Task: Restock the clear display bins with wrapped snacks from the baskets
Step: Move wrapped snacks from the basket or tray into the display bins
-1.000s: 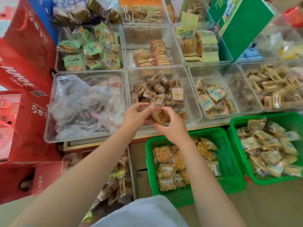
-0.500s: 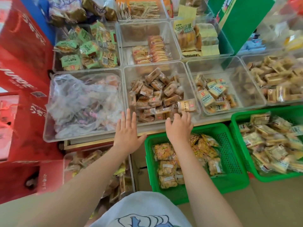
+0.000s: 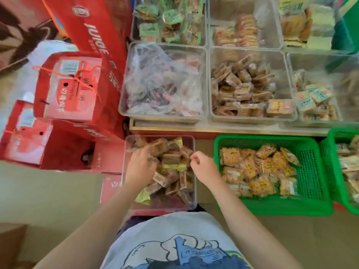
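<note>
From the head camera, the view has swung down and to the left since half a second ago: the red juice cartons [image 3: 91, 41] now fill the nine to eleven o'clock side, and the shelf of bins has slid up toward twelve.

Both hands have dropped from the shelf edge into a low clear plastic tub [image 3: 191, 191] standing on the floor at the centre, just left of the green plastic basket [image 3: 310, 171]. Before, they lay flat and spread against the front of the bins.

The left hand [image 3: 138, 167] now reaches into the tub's brown wrapped snacks [image 3: 171, 158], fingers curled down among the packets; whether it truly grips one I cannot tell, for the hand is blurred. The right hand [image 3: 204, 167] hovers at the tub's three o'clock rim with fingers loosely curled, thumb and forefinger near each other, and nothing plainly held.

The green basket at three o'clock holds orange-yellow wrapped snacks [image 3: 258, 171]. A second green basket [image 3: 334, 171] shows at the far right edge.

On the shelf, the clear display bin of brown wrapped cakes [image 3: 250, 121] sits at one o'clock. Beside it at twelve is a clear bin stuffed with a crumpled plastic bag [image 3: 163, 80].
</note>
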### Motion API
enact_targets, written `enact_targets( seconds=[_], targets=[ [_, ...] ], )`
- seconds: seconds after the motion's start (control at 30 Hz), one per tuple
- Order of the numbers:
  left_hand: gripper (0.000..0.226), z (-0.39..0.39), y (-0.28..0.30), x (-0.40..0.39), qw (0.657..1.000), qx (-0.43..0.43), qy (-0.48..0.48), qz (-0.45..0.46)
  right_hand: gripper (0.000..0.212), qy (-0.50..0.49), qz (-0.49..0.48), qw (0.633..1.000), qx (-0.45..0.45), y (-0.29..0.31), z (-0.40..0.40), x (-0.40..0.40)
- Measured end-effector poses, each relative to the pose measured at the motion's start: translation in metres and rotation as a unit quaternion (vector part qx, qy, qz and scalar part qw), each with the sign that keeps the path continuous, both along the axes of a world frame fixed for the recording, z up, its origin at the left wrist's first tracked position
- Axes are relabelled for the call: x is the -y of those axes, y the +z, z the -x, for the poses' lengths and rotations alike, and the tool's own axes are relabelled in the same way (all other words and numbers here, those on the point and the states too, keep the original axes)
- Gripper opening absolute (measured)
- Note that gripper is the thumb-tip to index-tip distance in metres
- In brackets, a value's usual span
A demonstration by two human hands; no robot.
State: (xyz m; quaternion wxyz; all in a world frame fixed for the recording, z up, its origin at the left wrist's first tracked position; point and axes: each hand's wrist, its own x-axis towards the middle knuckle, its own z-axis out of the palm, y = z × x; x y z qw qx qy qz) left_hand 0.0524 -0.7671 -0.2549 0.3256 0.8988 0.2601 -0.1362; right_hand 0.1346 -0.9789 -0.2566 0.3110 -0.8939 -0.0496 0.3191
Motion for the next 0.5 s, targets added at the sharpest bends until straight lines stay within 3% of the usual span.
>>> enact_targets(
  seconds=[0.1, 0.17, 0.33, 0.4, 0.5],
  targets=[
    [0.061, 0.037, -0.006, -0.024, 0.998, -0.055, 0.004, 0.023, 0.024, 0.078, 0.027, 0.994, -0.071, -0.021, 0.036, -0.037],
    [0.060, 0.051, -0.003, -0.028, 0.997, -0.055, -0.002, 0.046, 0.042, 0.103, 0.044, 0.990, -0.090, -0.037, 0.057, -0.057],
    [0.062, 0.063, -0.011, -0.034, 0.996, -0.063, -0.031, 0.047, 0.075, 0.058, 0.057, 0.984, -0.160, -0.063, 0.078, -0.086],
    [0.061, 0.064, -0.016, -0.038, 0.996, -0.060, -0.050, 0.051, 0.077, 0.040, 0.059, 0.984, -0.162, -0.068, 0.079, -0.091],
    [0.057, 0.061, -0.019, -0.046, 0.994, -0.057, -0.055, 0.072, 0.061, 0.017, 0.071, 0.989, -0.129, -0.062, 0.075, -0.092]
  ],
)
